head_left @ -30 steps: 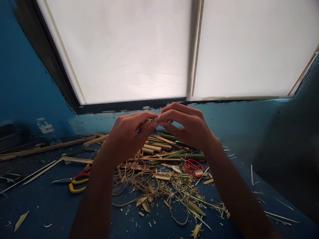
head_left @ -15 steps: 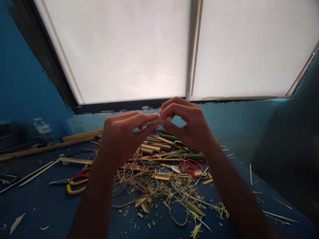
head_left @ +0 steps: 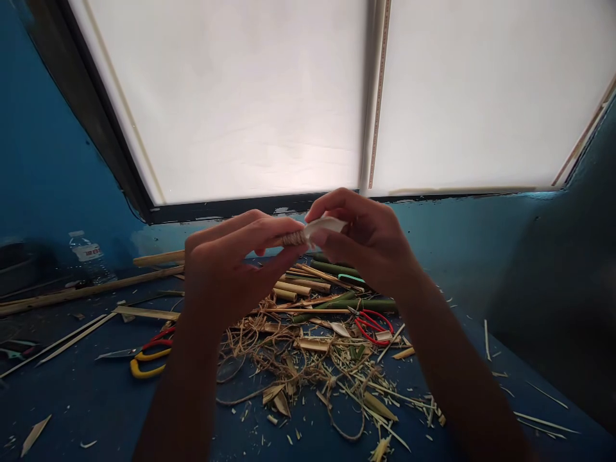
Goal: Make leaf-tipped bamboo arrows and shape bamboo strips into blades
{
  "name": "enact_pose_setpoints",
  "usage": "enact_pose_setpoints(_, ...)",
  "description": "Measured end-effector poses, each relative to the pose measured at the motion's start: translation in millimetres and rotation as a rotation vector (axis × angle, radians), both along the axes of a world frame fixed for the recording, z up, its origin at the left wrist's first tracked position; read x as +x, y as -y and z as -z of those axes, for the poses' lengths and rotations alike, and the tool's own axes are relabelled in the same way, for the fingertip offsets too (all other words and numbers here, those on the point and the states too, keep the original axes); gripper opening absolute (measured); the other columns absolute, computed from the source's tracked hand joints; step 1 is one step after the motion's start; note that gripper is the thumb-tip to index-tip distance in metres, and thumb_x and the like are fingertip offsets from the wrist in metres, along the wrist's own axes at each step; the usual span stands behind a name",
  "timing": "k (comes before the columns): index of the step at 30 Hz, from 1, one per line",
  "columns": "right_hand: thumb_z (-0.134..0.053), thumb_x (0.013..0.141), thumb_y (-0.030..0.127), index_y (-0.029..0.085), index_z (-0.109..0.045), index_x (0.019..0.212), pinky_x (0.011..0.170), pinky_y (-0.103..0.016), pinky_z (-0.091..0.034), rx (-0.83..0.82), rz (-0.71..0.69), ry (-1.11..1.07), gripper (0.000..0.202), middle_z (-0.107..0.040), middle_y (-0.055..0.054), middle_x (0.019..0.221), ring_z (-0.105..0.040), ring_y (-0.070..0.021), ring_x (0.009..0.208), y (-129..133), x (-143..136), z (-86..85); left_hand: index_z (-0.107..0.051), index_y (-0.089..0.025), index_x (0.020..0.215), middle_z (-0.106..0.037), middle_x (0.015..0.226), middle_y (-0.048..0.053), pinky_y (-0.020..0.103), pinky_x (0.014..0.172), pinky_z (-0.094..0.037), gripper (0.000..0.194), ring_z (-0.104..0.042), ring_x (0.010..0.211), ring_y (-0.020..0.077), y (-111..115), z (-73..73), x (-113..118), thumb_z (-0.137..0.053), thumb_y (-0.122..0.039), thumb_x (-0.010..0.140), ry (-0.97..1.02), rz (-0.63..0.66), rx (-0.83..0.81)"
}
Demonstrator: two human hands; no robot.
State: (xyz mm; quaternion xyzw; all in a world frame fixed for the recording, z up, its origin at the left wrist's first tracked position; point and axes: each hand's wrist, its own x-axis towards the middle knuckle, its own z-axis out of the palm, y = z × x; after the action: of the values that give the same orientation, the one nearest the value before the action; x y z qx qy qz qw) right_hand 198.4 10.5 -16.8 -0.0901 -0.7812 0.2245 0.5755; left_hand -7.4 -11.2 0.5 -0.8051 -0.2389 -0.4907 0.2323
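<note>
Blue paint covers the wall (head_left: pixel 457 234), and light comes through the big white panes (head_left: pixel 240 96) above the surface (head_left: pixel 86 401). That surface is dark blue and thoroughly littered: a loose tangle of twine (head_left: pixel 255 337) lies in the middle, with shavings (head_left: pixel 380 385) strewn around it, and bamboo tubes (head_left: pixel 294 289) and green stalks (head_left: pixel 370 304) are heaped behind. Yellow-and-red scissors (head_left: pixel 137 367) lie beside the left forearm, red-handled snips (head_left: pixel 359 317) rest near the right one, and a clear bottle (head_left: pixel 89 253) stands at the far left.

Both arms reach forward, raised over the clutter, the hands meeting in front of the wall just below the panes. The left hand (head_left: pixel 226 263) is flattened, its fingers straight above and its thumb below, pinching a short stick (head_left: pixel 292 239) between them. The right hand (head_left: pixel 370 244) is curled, thumb against forefinger, gripping a pale scrap (head_left: pixel 328 224).

The stick is held in the air between the two hands, light brown cord (head_left: pixel 298 239) wound round it in tight, close turns. Right against the wound end sits the scrap, thin, whitish and flaring out past the thumb; I can't tell what it's made of.
</note>
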Motion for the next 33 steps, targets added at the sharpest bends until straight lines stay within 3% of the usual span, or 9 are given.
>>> enact_pose_setpoints(5,-0.064,0.094,0.03,0.022,-0.06,0.1,0.047,-0.024,-0.039,-0.044,0.026,-0.066,0.011,-0.05,0.003,0.071,-0.046,-0.0094,0.055,10.7,1.5,-2.9,-0.076,-0.03,0.097,-0.075,0.082,-0.001,0.03,0.06,-0.055,0.013,-0.065,0.065,0.0133,-2.9,0.1,4.0,-0.075,-0.037,0.086,0.08,0.068,-0.055)
enact_pose_setpoints(9,-0.057,0.082,0.012,0.021,-0.06,0.085,0.057,-0.029,-0.046,0.064,0.088,-0.295,0.011,-0.055,0.001,0.073,-0.054,-0.0128,0.064,8.1,-1.3,-4.6,-0.078,-0.031,0.094,-0.077,0.08,-0.002,0.03,0.058,-0.056,0.015,-0.067,0.065,0.0138,-2.3,1.1,6.7,-0.081,-0.036,0.08,0.195,0.144,-0.123)
enact_pose_setpoints(13,-0.048,0.073,0.008,0.022,-0.053,0.068,0.065,-0.033,-0.052,0.064,0.098,-0.426,0.016,-0.057,-0.001,0.069,-0.062,-0.0172,0.073,-3.5,1.8,-3.9,-0.08,-0.031,0.091,-0.078,0.08,-0.004,0.029,0.056,-0.056,0.02,-0.07,0.066,0.0151,1.0,1.7,6.7,-0.087,-0.025,0.073,0.313,0.324,-0.251)
enact_pose_setpoints(18,-0.046,0.075,0.005,0.019,-0.057,0.059,0.041,-0.025,-0.028,0.04,0.037,-0.429,0.024,-0.045,0.0,0.071,-0.041,-0.0082,0.049,-6.1,6.5,-1.9,-0.082,-0.033,0.089,-0.079,0.08,-0.003,0.025,0.052,-0.056,0.023,-0.071,0.063,0.0132,0.7,2.2,4.9,-0.089,-0.021,0.07,0.382,0.524,-0.435)
enact_pose_setpoints(20,-0.047,0.079,0.007,0.019,-0.064,0.064,0.043,-0.026,-0.027,0.081,0.118,-0.372,0.025,-0.048,-0.002,0.077,-0.037,-0.0078,0.052,0.5,6.2,-1.6,-0.083,-0.031,0.087,-0.08,0.08,-0.002,0.023,0.052,-0.058,0.02,-0.07,0.062,0.0122,0.4,2.0,4.9,-0.089,-0.024,0.071,0.42,0.558,-0.508)
enact_pose_setpoints(23,-0.054,0.085,0.015,0.021,-0.071,0.092,0.047,-0.026,-0.03,0.185,0.202,-0.144,0.019,-0.051,0.0,0.074,-0.032,-0.0084,0.053,15.0,4.2,-1.1,-0.083,-0.029,0.084,-0.079,0.078,0.0,0.023,0.052,-0.059,0.013,-0.068,0.057,0.0115,1.4,1.4,5.2,-0.087,-0.029,0.072,0.459,0.537,-0.592)
enact_pose_setpoints(27,-0.071,0.087,0.029,0.022,-0.061,0.125,0.046,-0.024,-0.03,0.265,0.257,0.061,0.041,-0.054,0.005,0.076,-0.029,-0.0052,0.049,27.8,-0.8,-0.9,-0.083,-0.028,0.084,-0.078,0.074,0.0,0.022,0.049,-0.055,0.013,-0.066,0.056,0.0112,2.6,0.5,4.5,-0.087,-0.029,0.072,0.436,0.471,-0.588)
enact_pose_setpoints(29,-0.07,0.091,0.032,0.021,-0.062,0.123,0.048,-0.023,-0.033,0.289,0.304,0.099,0.035,-0.058,0.005,0.078,-0.033,-0.0045,0.049,27.9,-2.6,-1.6,-0.082,-0.028,0.084,-0.077,0.075,-0.001,0.021,0.047,-0.053,0.013,-0.064,0.055,0.0103,1.8,0.3,3.8,-0.086,-0.027,0.073,0.39,0.46,-0.587)
enact_pose_setpoints(33,-0.06,0.098,0.025,0.02,-0.068,0.097,0.056,-0.023,-0.039,0.427,0.453,0.126,0.009,-0.063,0.004,0.074,-0.046,-0.0065,0.056,20.3,2.1,-4.1,-0.077,-0.025,0.088,-0.073,0.068,-0.002,0.022,0.044,-0.051,0.014,-0.062,0.051,0.0102,-2.4,0.8,1.8,-0.084,-0.027,0.076,0.319,0.448,-0.617)
